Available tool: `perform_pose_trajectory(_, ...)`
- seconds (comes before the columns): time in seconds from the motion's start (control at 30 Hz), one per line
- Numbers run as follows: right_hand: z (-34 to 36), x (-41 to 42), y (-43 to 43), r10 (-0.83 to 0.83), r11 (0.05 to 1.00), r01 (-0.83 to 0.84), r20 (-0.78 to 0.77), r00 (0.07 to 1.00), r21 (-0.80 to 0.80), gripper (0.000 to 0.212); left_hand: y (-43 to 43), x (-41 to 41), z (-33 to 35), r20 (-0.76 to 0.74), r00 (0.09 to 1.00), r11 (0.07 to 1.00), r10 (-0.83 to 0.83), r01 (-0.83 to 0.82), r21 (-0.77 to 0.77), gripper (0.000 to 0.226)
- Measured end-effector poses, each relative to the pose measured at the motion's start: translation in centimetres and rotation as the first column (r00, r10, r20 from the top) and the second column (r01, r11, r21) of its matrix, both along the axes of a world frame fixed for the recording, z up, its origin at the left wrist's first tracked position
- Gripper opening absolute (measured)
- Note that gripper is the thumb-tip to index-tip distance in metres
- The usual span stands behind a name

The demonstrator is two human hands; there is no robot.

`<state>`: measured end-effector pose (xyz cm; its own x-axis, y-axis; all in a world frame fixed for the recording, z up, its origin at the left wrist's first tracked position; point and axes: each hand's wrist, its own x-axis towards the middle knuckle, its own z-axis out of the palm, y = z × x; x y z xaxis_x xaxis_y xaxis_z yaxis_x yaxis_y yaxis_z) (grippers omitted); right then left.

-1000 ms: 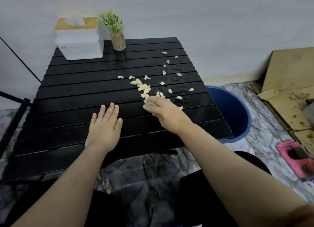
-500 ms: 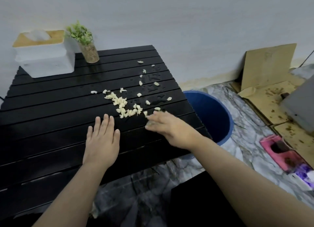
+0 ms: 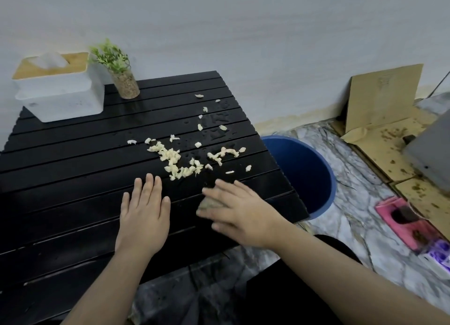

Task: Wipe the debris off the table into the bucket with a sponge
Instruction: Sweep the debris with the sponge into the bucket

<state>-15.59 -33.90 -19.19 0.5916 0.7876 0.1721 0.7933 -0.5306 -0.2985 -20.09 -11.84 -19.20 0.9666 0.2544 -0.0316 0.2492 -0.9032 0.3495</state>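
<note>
Debris (image 3: 175, 160): partly swept toward worktop (image 3: 73, 178) right edge; right hand (image 3: 239, 211), flattened on sponge (image 3: 209, 204), drawn back for another pass toward bucket (image 3: 314, 173).

A plain pale wall (image 3: 243, 32) closes the far side, stained yellowish along its foot. The floor (image 3: 353, 227) is grey-veined marble, littered on the right. Flattened cardboard (image 3: 382, 98) leans against the wall at far right, with more spread below it, speckled with dirt. A pink object (image 3: 404, 217) lies on the floor nearer. The light is dim and even.
</note>
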Motion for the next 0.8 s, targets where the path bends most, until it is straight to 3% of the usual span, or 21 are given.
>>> perform_pose_trajectory(0.1, 0.2, 3.8, 1.9, -0.124, 0.989, 0.127, -0.038, 0.992, 0.081, 0.034, 0.1, 0.1, 0.6, 0.000, 1.000, 0.999, -0.008, 0.008, -0.048, 0.052)
perform_pose_trajectory(0.2, 0.8, 4.5, 3.7, -0.312, 0.896, 0.312, -0.054, 0.949, 0.316, 0.030, 2.2, 0.8, 2.4, 0.070, 0.994, 0.986, 0.089, -0.078, -0.144, 0.043)
perform_pose_trajectory(0.3, 1.3, 2.2, 7.1, -0.333, 0.837, 0.294, 0.003, 0.943, 0.461, 0.034, 7.1, 3.1, 3.3, 0.144, 0.964, 0.974, 0.224, -0.215, -0.072, 0.041)
perform_pose_trajectory(0.4, 0.3, -0.8, 11.5, -0.095, 0.942, 0.048, 0.127, 0.987, 0.332, 0.033, 11.2, 5.5, 2.4, 0.047, 0.981, 0.982, 0.188, -0.188, 0.002, 0.047)
perform_pose_trajectory(0.47, -0.6, -1.4, 13.2, -0.027, 0.979, -0.004, 0.149, 0.988, 0.202, 0.032, 12.3, 6.5, 1.2, -0.017, 0.992, 0.991, 0.127, -0.126, 0.055, 0.050)
perform_pose_trajectory(0.63, -1.5, 4.3, 12.8, -0.237, 0.960, 0.219, 0.089, 0.968, 0.174, 0.043, 12.8, 7.1, -0.3, -0.054, 0.996, 0.992, 0.075, -0.069, 0.104, 0.054)
perform_pose_trajectory(0.8, -0.1, 6.6, 11.5, -0.414, 0.845, 0.398, -0.035, 0.910, 0.358, 0.039, 12.9, 7.0, -0.5, -0.044, 0.997, 0.992, 0.069, -0.064, 0.105, 0.054)
